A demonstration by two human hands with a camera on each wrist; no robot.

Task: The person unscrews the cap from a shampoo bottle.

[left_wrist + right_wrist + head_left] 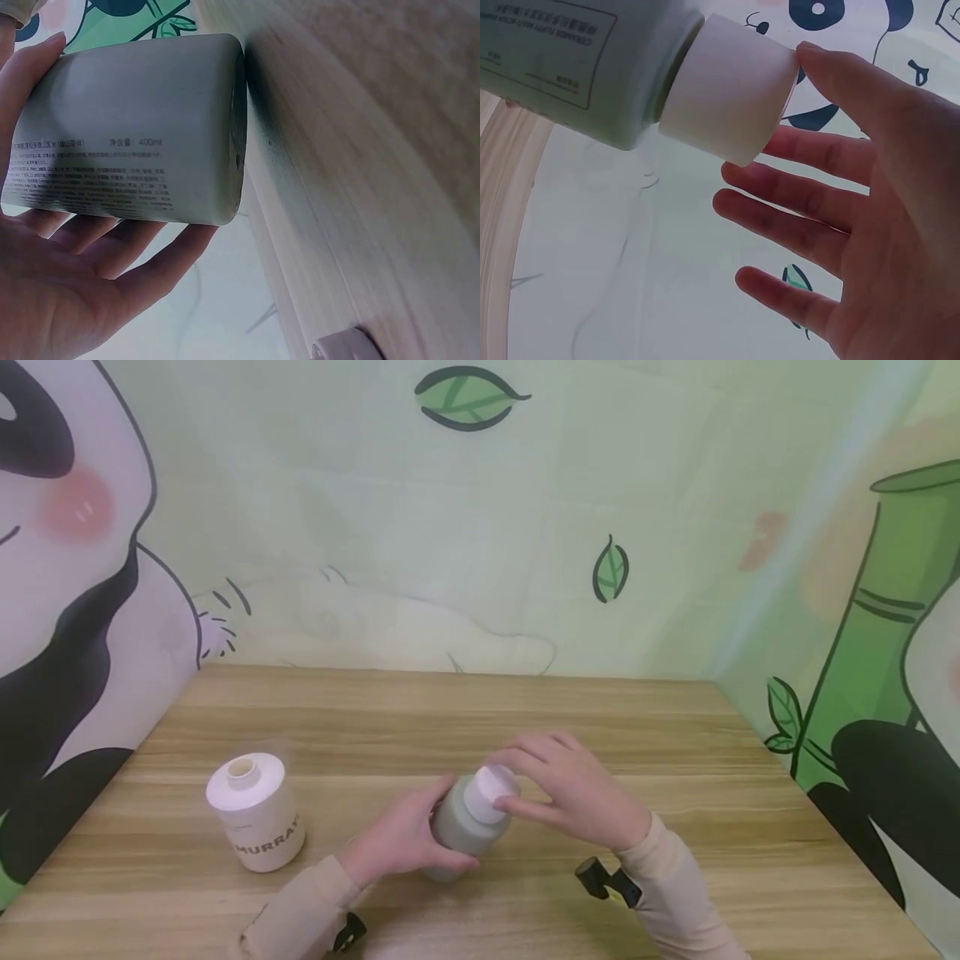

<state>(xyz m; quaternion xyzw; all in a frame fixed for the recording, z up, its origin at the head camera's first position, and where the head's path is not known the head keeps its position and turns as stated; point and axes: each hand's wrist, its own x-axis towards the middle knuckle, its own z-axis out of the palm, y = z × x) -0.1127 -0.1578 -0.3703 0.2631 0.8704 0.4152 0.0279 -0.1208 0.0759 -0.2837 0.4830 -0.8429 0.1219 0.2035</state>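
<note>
A pale green bottle (pixel 467 827) with a white cap (pixel 491 792) tilts over the front middle of the table. My left hand (pixel 401 839) grips its body, thumb on one side and fingers spread along the other. In the left wrist view, small print and "400ml" show on the bottle (pixel 135 127), its base close to the tabletop. My right hand (pixel 566 789) pinches the cap between thumb and fingers. The right wrist view has the thumb tip at the end edge of the cap (pixel 731 90), the lower fingers spread out and the cap still on the bottle's neck.
A white bottle (pixel 258 822) lettered "MURRAY" stands uncapped at the left of the wooden table (pixel 450 710). Behind the table hangs a backdrop (pixel 360 510) with cartoon pandas, leaves and bamboo. The left wrist view catches a pale round thing (pixel 346 346) at its bottom edge.
</note>
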